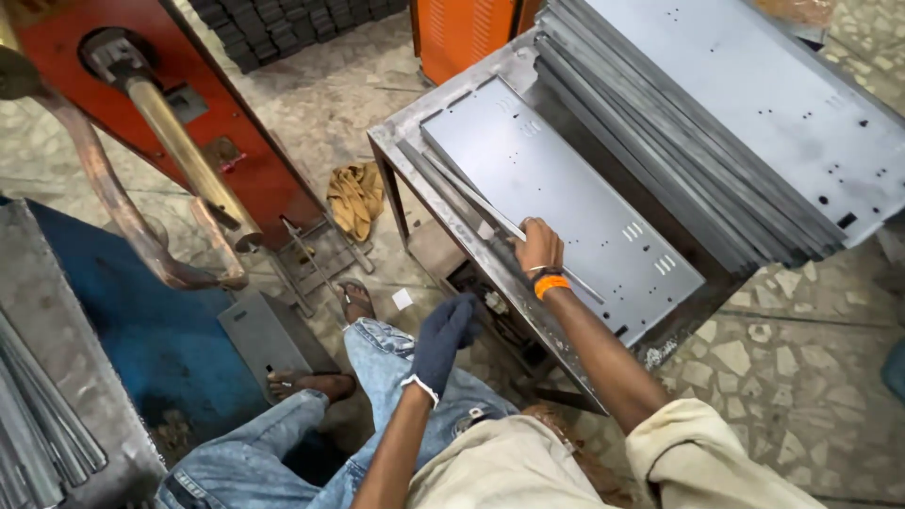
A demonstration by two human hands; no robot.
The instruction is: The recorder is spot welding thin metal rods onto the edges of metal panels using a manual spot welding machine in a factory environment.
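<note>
- Right hand [539, 247], bare, orange band at the wrist, resting on the grey metal sheet [556, 203] near its front edge, fingers curled down onto a thin metal strip [471, 200]; whether closed fully around the strip, cannot tell
- Thin metal strip lying slantwise along the near edge of the grey metal sheet, far end towards the sheet's upper left corner, near end under the right hand
- Grey metal sheet lying flat on a steel frame stand [443, 203], punched with small slots and holes, tilted diagonally in view
- Left hand [441, 339] in a dark blue glove, below and left of the grey metal sheet, hanging over the knee, fingers loosely bent, holding nothing, touching nothing on the sheet
- Stack of long grey panels [735, 123] just right of and partly above the grey metal sheet, edges fanned, top panel dotted with holes
- Yellow-brown rag [355, 196] on the tiled floor left of the grey metal sheet, beside the stand's leg
- Red machine [160, 104] with bent copper-coloured arms well left of the grey metal sheet
- Blue jeans [283, 443] and sandalled feet below and left of the sheet, one foot close to the stand
</note>
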